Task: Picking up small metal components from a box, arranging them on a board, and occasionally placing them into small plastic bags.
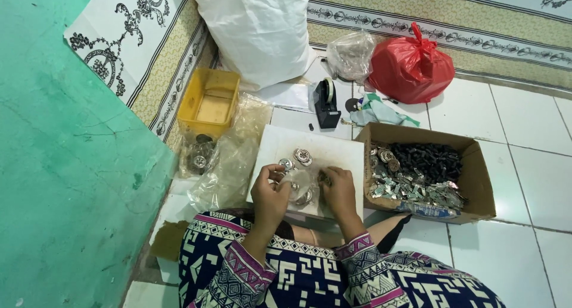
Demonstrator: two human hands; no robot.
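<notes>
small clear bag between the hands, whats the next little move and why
Probably slip another round metal piece from the white board into the small clear bag: both the left hand and right hand pinch it, and loose pieces lie just beyond.

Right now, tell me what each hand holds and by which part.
Left hand pinches a small round metal piece at its rim. Right hand grips something small; what part cannot be told.

I sit on a white tiled floor (524, 165); a green wall (59, 165) rises at my left, a patterned cloth (453, 16) hangs ahead.
</notes>
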